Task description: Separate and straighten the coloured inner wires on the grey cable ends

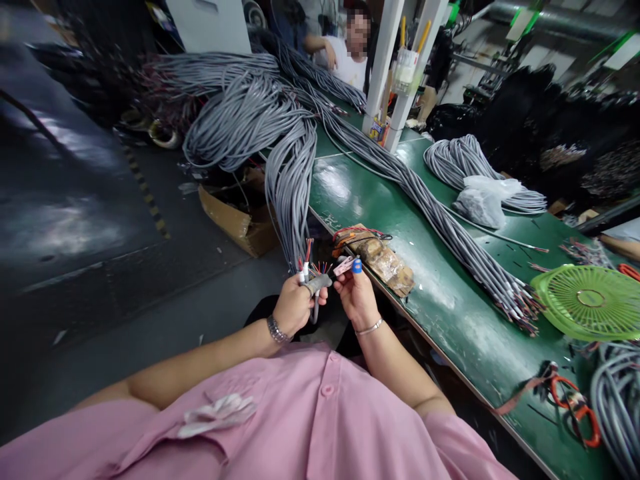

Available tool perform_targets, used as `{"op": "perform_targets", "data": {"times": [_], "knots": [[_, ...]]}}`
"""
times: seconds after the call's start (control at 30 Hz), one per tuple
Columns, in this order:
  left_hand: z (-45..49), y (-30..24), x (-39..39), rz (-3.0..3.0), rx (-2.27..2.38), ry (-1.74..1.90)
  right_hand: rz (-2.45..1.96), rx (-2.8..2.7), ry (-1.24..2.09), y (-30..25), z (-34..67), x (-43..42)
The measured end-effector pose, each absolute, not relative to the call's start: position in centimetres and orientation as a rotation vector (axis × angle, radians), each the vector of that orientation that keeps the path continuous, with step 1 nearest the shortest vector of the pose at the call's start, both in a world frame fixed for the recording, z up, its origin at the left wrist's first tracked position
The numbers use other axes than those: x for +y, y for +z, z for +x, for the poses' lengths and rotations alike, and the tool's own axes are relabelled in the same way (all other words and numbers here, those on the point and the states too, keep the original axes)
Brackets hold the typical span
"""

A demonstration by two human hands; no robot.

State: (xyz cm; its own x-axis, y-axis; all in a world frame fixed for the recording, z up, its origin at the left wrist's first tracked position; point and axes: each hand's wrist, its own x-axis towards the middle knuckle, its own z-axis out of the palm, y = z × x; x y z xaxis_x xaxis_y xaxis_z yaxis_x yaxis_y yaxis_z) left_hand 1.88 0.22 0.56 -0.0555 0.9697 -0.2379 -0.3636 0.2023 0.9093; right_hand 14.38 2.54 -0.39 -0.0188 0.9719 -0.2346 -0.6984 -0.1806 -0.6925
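Observation:
In front of my shirt, my left hand [294,304] is closed around a grey cable [315,313]. Thin red, blue and dark wires [320,268] fan out of the cable's stripped end, and a grey cover sits on the thumb. Close by on the right, my right hand [358,299] is closed in a pinch, with a blue cover [357,265] on its thumb tip. A small pinkish-white piece [343,267] shows at its fingertips; I cannot tell whether it is held or wrapped on a finger. The two hands are apart.
A taped brown block [385,261] lies at the edge of the green table [450,307]. Grey cable bundles [240,113] hang over the left edge. A green basket [590,300] and orange-handled scissors [575,407] lie right. A box [240,223] stands below; another person [345,67] is behind.

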Motion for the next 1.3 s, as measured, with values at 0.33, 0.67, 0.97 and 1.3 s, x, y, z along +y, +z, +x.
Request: {"op": "perform_targets", "data": {"times": [0.33,0.67,0.97,1.3], "knots": [[0.9,0.3,-0.9,0.719,1.059,1.266,-0.819,-0.644,1.796,-1.6,15.0,0.7],[0.4,-0.9,-1.2,0.838,1.084,1.231,-1.005,-0.847,1.525,-0.9,13.7,0.7],[0.5,-1.1,-0.9,0.826,1.109,1.198,-1.018,-0.829,1.544,-1.0,13.8,0.5],[0.6,-1.1,-0.9,0.821,1.088,1.206,-1.012,-0.844,1.533,-1.3,13.7,0.6]]}}
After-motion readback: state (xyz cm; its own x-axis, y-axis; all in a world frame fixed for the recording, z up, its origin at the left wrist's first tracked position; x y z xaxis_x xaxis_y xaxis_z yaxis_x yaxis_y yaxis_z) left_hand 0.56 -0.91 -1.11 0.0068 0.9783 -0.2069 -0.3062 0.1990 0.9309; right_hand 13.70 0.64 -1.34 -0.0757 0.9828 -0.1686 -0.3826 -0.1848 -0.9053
